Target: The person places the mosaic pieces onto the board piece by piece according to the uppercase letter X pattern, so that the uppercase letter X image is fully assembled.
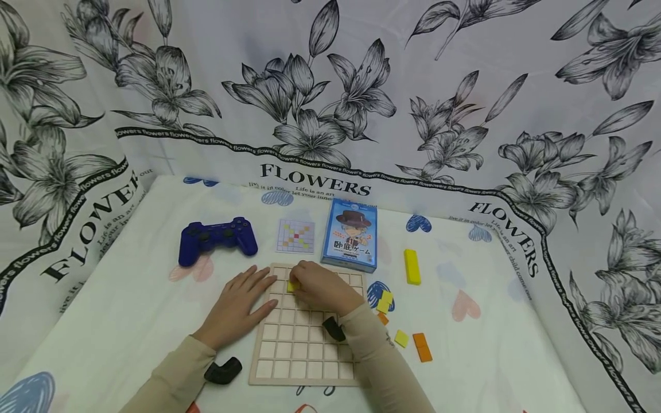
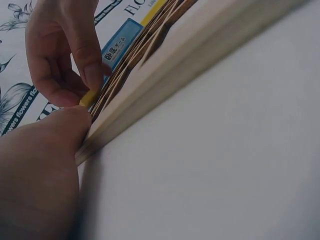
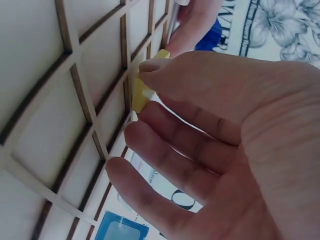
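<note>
A wooden grid board with square cells lies flat on the table. My left hand rests along its upper left side, fingers fairly straight and spread, fingertips at the rim. Over the upper left cells, my right hand pinches a small yellow tile between thumb and forefinger, close against the grid. In the right wrist view the other fingers of that hand bend loosely beside the grid lines. The left wrist view looks along the board's thick edge, with the yellow tile just showing under the right fingertips.
Right of the board lie a long yellow block, yellow pieces, a yellow square and an orange piece. Behind it are a blue game box and a coloured grid card; a blue game controller lies at the left.
</note>
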Demonstrator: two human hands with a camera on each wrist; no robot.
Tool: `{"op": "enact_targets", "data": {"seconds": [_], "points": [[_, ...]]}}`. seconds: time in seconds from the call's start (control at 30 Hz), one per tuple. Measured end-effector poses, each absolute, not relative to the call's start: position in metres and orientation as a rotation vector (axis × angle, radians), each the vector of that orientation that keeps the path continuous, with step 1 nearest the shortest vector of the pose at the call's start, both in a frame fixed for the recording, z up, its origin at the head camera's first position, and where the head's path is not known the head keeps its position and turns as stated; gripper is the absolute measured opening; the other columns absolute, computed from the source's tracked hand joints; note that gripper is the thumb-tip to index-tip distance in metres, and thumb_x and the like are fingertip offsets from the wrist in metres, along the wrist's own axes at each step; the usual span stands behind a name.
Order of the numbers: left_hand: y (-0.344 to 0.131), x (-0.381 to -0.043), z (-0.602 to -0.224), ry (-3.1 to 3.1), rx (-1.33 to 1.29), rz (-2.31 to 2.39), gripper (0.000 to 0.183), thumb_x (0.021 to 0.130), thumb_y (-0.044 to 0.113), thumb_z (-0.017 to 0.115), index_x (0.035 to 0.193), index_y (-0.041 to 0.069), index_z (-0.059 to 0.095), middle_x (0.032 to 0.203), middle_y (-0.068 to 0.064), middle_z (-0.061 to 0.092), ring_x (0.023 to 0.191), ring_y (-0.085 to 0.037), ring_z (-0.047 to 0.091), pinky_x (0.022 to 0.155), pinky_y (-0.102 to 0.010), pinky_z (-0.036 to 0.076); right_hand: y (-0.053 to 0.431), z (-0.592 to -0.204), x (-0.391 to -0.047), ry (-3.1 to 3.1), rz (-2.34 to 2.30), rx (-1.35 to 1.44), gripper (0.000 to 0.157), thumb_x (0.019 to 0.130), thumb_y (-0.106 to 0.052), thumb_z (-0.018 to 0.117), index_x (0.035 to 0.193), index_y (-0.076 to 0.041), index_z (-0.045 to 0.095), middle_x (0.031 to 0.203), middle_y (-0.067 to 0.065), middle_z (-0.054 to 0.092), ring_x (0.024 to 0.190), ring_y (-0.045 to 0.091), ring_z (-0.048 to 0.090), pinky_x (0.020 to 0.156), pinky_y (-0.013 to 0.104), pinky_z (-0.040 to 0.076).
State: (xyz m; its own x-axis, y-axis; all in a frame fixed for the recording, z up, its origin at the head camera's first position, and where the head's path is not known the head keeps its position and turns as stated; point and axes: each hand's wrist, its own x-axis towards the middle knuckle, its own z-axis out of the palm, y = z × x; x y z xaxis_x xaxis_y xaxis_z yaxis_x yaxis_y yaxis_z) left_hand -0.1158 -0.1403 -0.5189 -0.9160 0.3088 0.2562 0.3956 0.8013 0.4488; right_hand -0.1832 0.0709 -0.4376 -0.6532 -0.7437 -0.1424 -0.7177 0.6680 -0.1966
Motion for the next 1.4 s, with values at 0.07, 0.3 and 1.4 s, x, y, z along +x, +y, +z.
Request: {"op": "enact_targets", "data": {"seconds": [0.07,0.3,1.4], "points": [[-0.140,-0.116,-0.518,-2.821,-0.557,-0.753,0.057,0.095,0.053,0.049,0.142,0.021,0.047,0.151,-0.004,0.038,0.143,-0.032,0.025,0.114,-0.054,0.021,0.070,-0.438,-0.183,2.683,-0.144,-1.190,0.024,0.094,-0.022,0.063,0.115,-0.012,0.063,0.107,-0.002,0.062,0.097,0.009,0.058,0.084,0.020,0.050],[-0.139,-0.115,-0.515,-2.822,-0.560,-0.750,0.057,0.095,0.053,0.050,0.142,0.021,0.047,0.151,-0.005,0.039,0.143,-0.032,0.026,0.114,-0.054,0.021,0.068,-0.439,-0.182,2.697,-0.126,-1.224,0.023,0.094,-0.023,0.063,0.116,-0.015,0.065,0.108,-0.003,0.061,0.098,0.009,0.057,0.085,0.020,0.050],[-0.139,-0.118,-0.517,-2.842,-0.560,-0.728,0.059,0.095,0.054,0.048,0.143,0.020,0.045,0.151,-0.006,0.037,0.143,-0.033,0.024,0.114,-0.053,0.020,0.241,-0.397,-0.115,2.828,-0.276,-0.328,0.043,0.085,-0.017,0.074,0.124,-0.008,0.059,0.116,0.009,0.062,0.102,0.023,0.061,0.087,0.041,0.054]]}}
